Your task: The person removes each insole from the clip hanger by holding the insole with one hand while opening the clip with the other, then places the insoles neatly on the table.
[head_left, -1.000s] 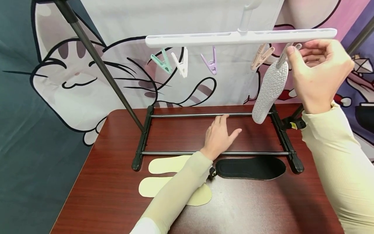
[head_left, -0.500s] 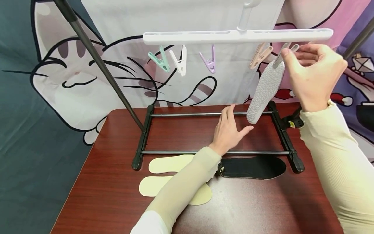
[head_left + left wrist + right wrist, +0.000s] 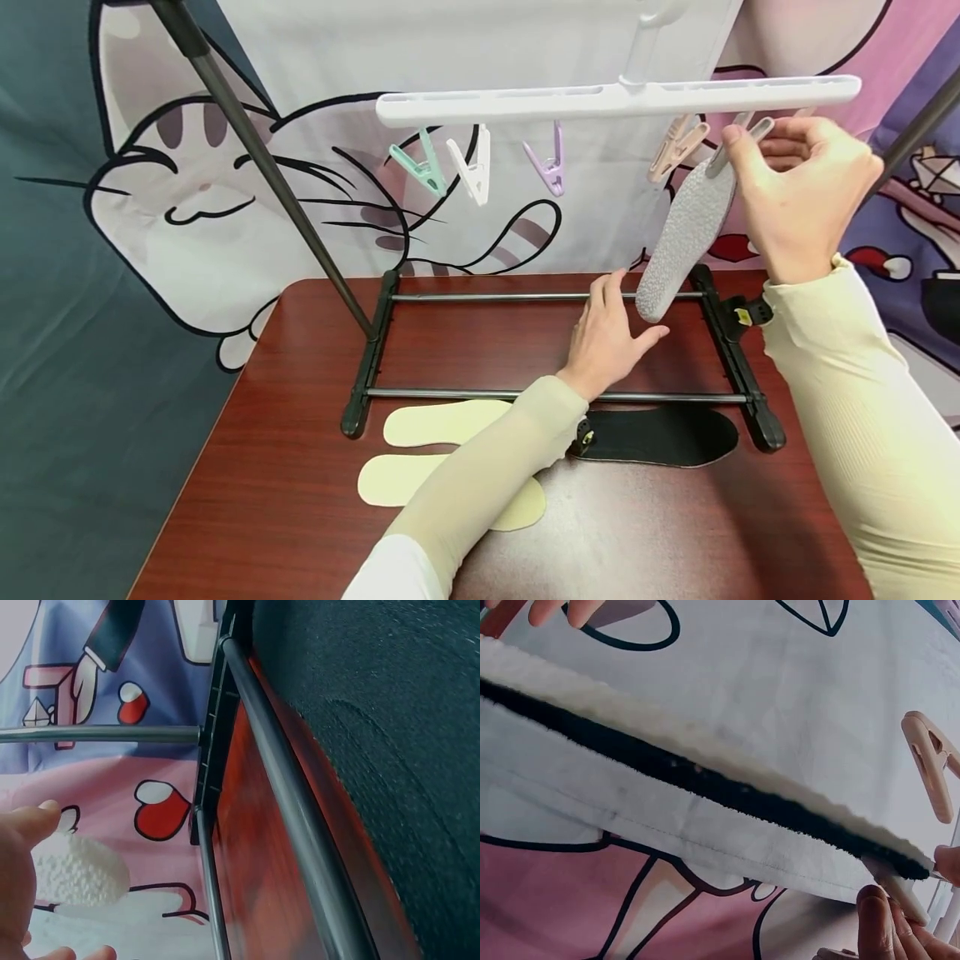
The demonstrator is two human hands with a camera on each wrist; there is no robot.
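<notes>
In the head view, a fleecy grey-white insole (image 3: 684,242) hangs tilted from a grey clothespin (image 3: 759,131) under the white hanger bar (image 3: 525,103). My right hand (image 3: 806,196) pinches that clothespin between thumb and fingers. The insole's dark underside (image 3: 697,778) shows edge-on in the right wrist view. My left hand (image 3: 606,343) is spread beside the insole's lower end, with a gap between them in the head view. The left wrist view shows the insole's pale end (image 3: 82,871) by the left thumb. Below the left wrist lies a black insole (image 3: 667,435), partly covered.
Green (image 3: 422,165), white (image 3: 474,167), purple (image 3: 550,164) and peach (image 3: 677,150) clothespins hang from the bar. The rack's metal base rail (image 3: 450,393) crosses the wooden table (image 3: 277,467). Two cream insoles (image 3: 435,422) lie partly under the left forearm. A dark pole (image 3: 277,179) rises at left.
My left hand has moved right, closer to the insole's lower end. The right hand has shifted slightly left, staying at the clothespin.
</notes>
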